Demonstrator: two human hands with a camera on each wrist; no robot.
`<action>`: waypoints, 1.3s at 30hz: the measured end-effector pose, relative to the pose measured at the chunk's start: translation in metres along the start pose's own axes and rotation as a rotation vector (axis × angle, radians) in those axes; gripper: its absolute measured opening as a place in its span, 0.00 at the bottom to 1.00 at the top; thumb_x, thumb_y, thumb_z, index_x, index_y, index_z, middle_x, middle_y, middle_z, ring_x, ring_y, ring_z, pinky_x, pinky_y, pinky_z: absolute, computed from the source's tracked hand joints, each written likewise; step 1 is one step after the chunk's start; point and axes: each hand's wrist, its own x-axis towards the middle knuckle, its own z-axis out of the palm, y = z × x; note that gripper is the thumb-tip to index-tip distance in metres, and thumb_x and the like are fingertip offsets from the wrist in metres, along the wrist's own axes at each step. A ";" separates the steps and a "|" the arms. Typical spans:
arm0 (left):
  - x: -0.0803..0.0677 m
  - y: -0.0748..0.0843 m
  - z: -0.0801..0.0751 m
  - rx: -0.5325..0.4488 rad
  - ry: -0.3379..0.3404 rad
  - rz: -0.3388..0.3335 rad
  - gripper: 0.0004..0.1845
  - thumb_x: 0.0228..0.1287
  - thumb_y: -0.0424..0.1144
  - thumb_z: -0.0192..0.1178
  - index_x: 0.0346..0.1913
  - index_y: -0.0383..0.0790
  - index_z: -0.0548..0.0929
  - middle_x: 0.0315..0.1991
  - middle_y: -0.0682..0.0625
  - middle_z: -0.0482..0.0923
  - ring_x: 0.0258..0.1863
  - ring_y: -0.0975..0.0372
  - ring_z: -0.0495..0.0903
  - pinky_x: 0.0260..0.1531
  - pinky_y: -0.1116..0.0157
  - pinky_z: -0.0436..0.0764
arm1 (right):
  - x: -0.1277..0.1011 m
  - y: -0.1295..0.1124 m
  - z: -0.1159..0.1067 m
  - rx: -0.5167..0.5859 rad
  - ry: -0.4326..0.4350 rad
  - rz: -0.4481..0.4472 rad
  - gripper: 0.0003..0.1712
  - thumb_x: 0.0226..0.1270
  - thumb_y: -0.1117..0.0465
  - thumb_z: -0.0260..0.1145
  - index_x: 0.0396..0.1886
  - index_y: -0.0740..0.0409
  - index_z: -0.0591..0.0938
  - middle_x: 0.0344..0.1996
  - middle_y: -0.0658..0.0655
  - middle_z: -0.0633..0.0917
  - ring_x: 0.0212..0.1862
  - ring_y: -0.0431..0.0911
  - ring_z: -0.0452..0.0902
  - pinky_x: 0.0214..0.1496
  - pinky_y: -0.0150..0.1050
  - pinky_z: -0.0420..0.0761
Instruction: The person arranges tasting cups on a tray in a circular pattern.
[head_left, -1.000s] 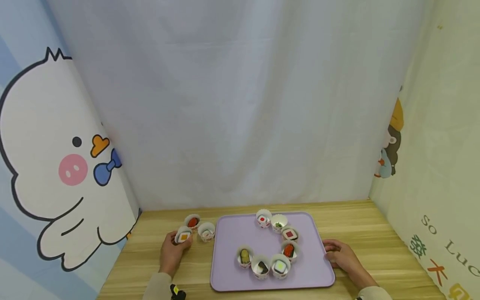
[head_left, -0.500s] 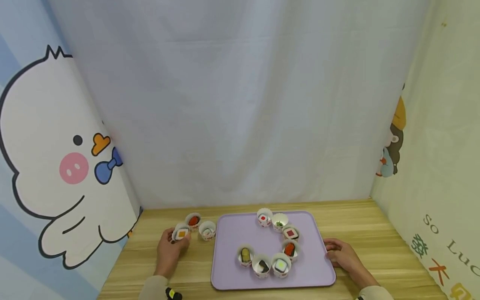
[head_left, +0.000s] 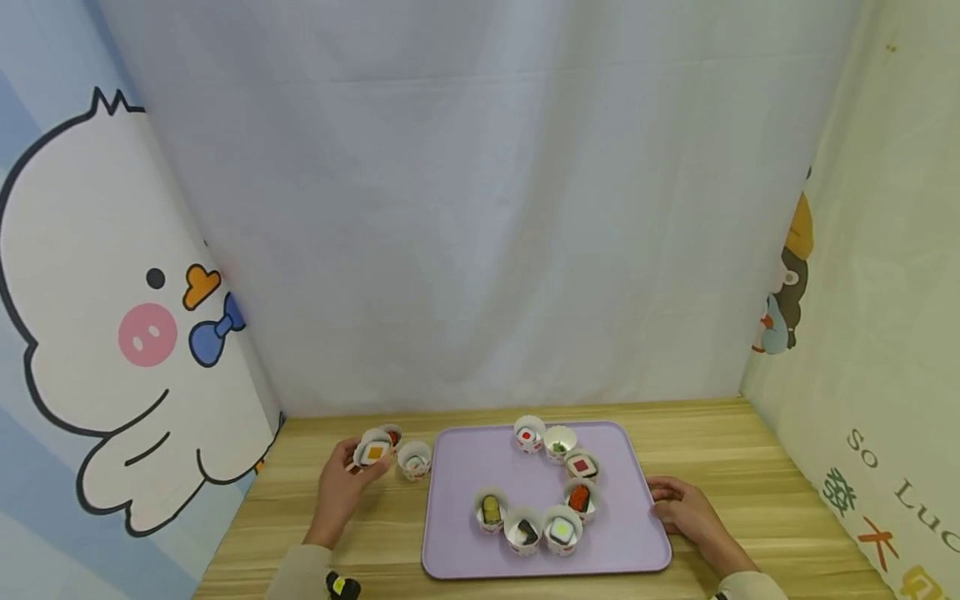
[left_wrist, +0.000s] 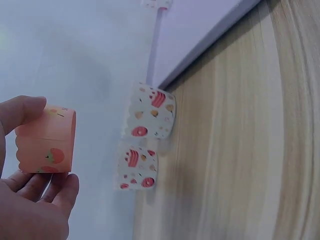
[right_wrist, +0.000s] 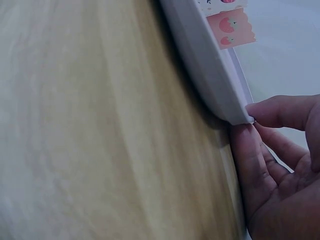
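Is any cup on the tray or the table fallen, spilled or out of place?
No cup looks fallen or spilled. Seven cups curve upright on the tray. Two more stand on the table. The left hand holds one cup lifted and tilted.

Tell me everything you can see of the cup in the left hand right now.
The cup is a small scalloped paper cup, white inside, its outer wall pinkish with a strawberry print in the left wrist view. It holds a square white piece with an orange centre. The left hand pinches it between thumb and fingers, lifted off the table and tilted toward the camera. It hangs left of the tray, in front of two more cups; whether it touches them is unclear.
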 end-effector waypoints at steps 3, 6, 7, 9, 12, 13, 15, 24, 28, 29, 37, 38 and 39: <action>0.000 0.009 0.003 -0.001 -0.028 0.014 0.36 0.58 0.46 0.70 0.66 0.34 0.68 0.59 0.36 0.74 0.58 0.51 0.74 0.58 0.61 0.75 | 0.000 0.000 0.000 -0.002 -0.003 -0.004 0.33 0.50 0.75 0.64 0.61 0.73 0.73 0.37 0.54 0.82 0.36 0.43 0.78 0.33 0.40 0.84; -0.001 0.016 0.007 -0.021 -0.065 0.022 0.37 0.58 0.45 0.70 0.66 0.34 0.67 0.60 0.36 0.73 0.60 0.50 0.73 0.60 0.58 0.74 | -0.001 0.001 0.000 -0.003 -0.004 -0.007 0.33 0.50 0.76 0.63 0.61 0.73 0.73 0.36 0.53 0.82 0.36 0.43 0.78 0.33 0.40 0.84; -0.001 0.019 0.009 -0.029 -0.077 0.023 0.37 0.58 0.45 0.70 0.67 0.34 0.67 0.60 0.36 0.73 0.60 0.49 0.73 0.60 0.58 0.75 | -0.001 0.001 -0.001 -0.005 -0.004 -0.008 0.33 0.50 0.75 0.63 0.61 0.74 0.73 0.36 0.53 0.82 0.36 0.42 0.78 0.33 0.40 0.84; -0.001 0.022 0.013 -0.049 -0.097 0.032 0.38 0.58 0.44 0.70 0.67 0.34 0.66 0.61 0.36 0.72 0.62 0.48 0.73 0.59 0.62 0.76 | -0.001 0.001 0.000 -0.006 0.000 -0.007 0.33 0.50 0.75 0.63 0.61 0.73 0.73 0.36 0.53 0.82 0.36 0.42 0.78 0.33 0.40 0.84; 0.000 0.027 0.020 -0.080 -0.120 0.040 0.37 0.57 0.42 0.71 0.67 0.34 0.67 0.62 0.36 0.73 0.62 0.47 0.73 0.54 0.69 0.77 | -0.001 0.001 0.000 -0.007 0.003 -0.006 0.33 0.50 0.75 0.64 0.61 0.73 0.74 0.36 0.53 0.82 0.36 0.42 0.78 0.33 0.40 0.84; 0.000 0.028 0.022 -0.083 -0.124 0.040 0.37 0.56 0.41 0.72 0.66 0.35 0.68 0.61 0.37 0.73 0.61 0.48 0.74 0.53 0.71 0.77 | 0.000 0.001 0.000 -0.006 0.004 -0.006 0.32 0.51 0.75 0.64 0.61 0.73 0.74 0.37 0.54 0.82 0.36 0.43 0.78 0.33 0.40 0.85; 0.000 0.031 0.028 -0.095 -0.133 0.049 0.36 0.55 0.39 0.72 0.65 0.34 0.69 0.60 0.37 0.74 0.60 0.48 0.74 0.55 0.68 0.77 | 0.000 0.001 0.000 -0.003 0.007 -0.004 0.32 0.51 0.76 0.64 0.61 0.73 0.74 0.37 0.54 0.82 0.36 0.43 0.78 0.33 0.41 0.85; -0.004 0.031 0.055 -0.123 -0.184 0.094 0.31 0.54 0.36 0.72 0.61 0.33 0.73 0.57 0.39 0.76 0.58 0.48 0.76 0.58 0.56 0.77 | 0.002 -0.001 0.000 -0.008 0.010 -0.001 0.32 0.51 0.75 0.65 0.61 0.72 0.74 0.39 0.57 0.82 0.36 0.43 0.79 0.33 0.41 0.85; -0.005 0.028 0.066 -0.116 -0.208 0.093 0.31 0.52 0.39 0.74 0.59 0.36 0.75 0.54 0.41 0.79 0.52 0.54 0.79 0.49 0.64 0.80 | 0.002 0.000 0.000 -0.001 0.008 0.002 0.33 0.51 0.76 0.65 0.61 0.72 0.73 0.39 0.56 0.82 0.36 0.44 0.79 0.34 0.41 0.85; -0.005 0.027 0.069 -0.105 -0.212 0.095 0.31 0.52 0.40 0.74 0.59 0.37 0.76 0.54 0.41 0.79 0.50 0.56 0.79 0.46 0.65 0.80 | 0.002 0.000 0.000 0.000 0.007 0.003 0.33 0.51 0.76 0.65 0.61 0.72 0.73 0.38 0.56 0.82 0.36 0.44 0.79 0.34 0.41 0.85; -0.006 0.023 0.083 -0.063 -0.256 0.080 0.31 0.52 0.44 0.74 0.58 0.39 0.76 0.48 0.41 0.80 0.37 0.61 0.76 0.35 0.68 0.78 | 0.003 0.002 0.000 0.001 0.007 0.003 0.33 0.50 0.76 0.64 0.61 0.73 0.73 0.37 0.55 0.82 0.36 0.43 0.79 0.33 0.41 0.85; -0.006 0.023 0.085 -0.062 -0.263 0.074 0.31 0.53 0.43 0.73 0.59 0.37 0.75 0.49 0.40 0.80 0.39 0.60 0.77 0.36 0.67 0.78 | 0.003 0.002 0.000 0.002 0.006 0.003 0.33 0.50 0.76 0.64 0.61 0.73 0.73 0.38 0.55 0.82 0.36 0.43 0.79 0.33 0.41 0.85; -0.007 0.023 0.086 -0.058 -0.269 0.074 0.31 0.53 0.43 0.73 0.60 0.36 0.75 0.50 0.40 0.80 0.40 0.59 0.77 0.37 0.66 0.78 | 0.003 0.002 0.000 0.003 0.005 0.002 0.33 0.50 0.76 0.64 0.61 0.73 0.73 0.37 0.55 0.82 0.36 0.44 0.79 0.33 0.41 0.85</action>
